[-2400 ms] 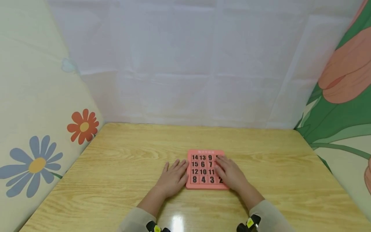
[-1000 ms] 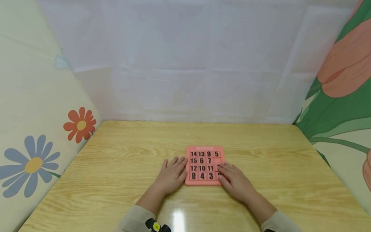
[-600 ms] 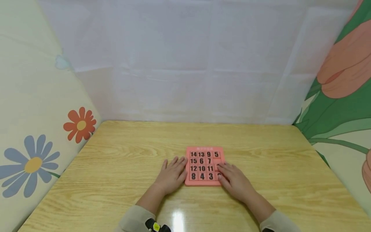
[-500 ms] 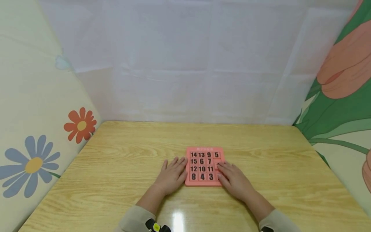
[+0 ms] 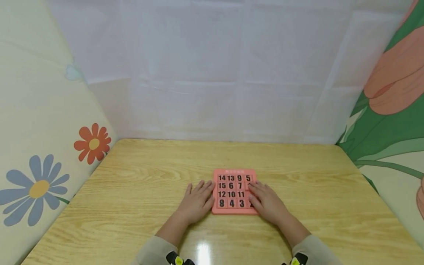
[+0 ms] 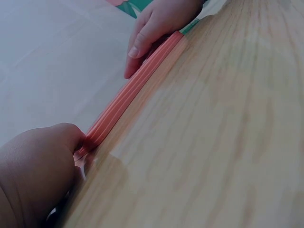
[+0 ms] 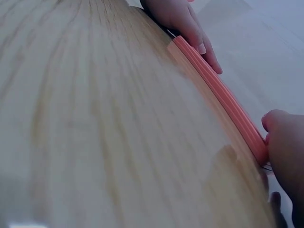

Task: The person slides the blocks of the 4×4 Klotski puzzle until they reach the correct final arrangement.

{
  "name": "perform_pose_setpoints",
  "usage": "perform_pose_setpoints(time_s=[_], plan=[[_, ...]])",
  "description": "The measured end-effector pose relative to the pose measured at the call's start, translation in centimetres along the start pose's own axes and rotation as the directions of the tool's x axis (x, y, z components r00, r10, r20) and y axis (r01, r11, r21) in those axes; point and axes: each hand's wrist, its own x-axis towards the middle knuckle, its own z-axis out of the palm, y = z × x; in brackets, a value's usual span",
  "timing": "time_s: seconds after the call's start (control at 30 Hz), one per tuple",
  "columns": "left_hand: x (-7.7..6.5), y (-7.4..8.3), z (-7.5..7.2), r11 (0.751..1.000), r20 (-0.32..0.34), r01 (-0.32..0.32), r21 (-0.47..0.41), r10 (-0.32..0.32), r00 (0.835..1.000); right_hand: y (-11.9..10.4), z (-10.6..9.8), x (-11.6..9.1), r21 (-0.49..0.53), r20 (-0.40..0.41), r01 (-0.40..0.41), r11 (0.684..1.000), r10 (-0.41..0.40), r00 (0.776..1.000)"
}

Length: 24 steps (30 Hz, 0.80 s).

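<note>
A pink number slide puzzle (image 5: 236, 211) lies flat on the wooden table, its black-numbered tiles set in rows. Against its left edge rests my left hand (image 5: 195, 202), fingers straight and palm down on the tabletop. My right hand (image 5: 269, 203) lies over the puzzle's right side, its fingertips touching a tile in the right column, second row. That tile's number is mostly covered, as is much of the column below it. The left wrist view shows the puzzle's ridged side (image 6: 128, 95) edge-on, with a hand at either end.
The wooden table (image 5: 149, 165) reaches back to a white cloth (image 5: 215, 73). Flower-patterned cloth panels stand at the left and right. A light reflection shines near the front of the tabletop.
My right hand first moved down the right column, then slid slightly back up, and a tile there moved up into the gap below the 5. The left hand stayed at the puzzle's edge.
</note>
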Motion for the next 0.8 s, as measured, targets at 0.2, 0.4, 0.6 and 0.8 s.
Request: perform_pose_setpoints(time_s=[0.2, 0.4, 0.6, 0.8], plan=[[0.0, 0.0, 0.0, 1.0, -0.007, -0.003, -0.003, 0.003, 1.0, -0.1, -0.2, -0.2, 0.012, -0.012, -0.001, 1.0, 0.001, 1.0], [0.1, 0.1, -0.1, 1.0, -0.004, -0.002, -0.006, 0.002, 1.0, -0.4, -0.5, -1.4, 0.022, 0.006, -0.024, 0.999, 0.024, 1.0], [0.1, 0.1, -0.1, 1.0, -0.004, 0.003, -0.001, -0.003, 1.0, -0.8, -0.7, -3.2, 0.018, 0.052, -0.008, 1.0, 0.007, 0.999], [0.1, 0.1, 0.0, 1.0, -0.004, 0.004, -0.001, -0.004, 1.0, -1.1, -0.5, -4.6, -0.003, 0.047, 0.054, 0.999, -0.054, 0.997]])
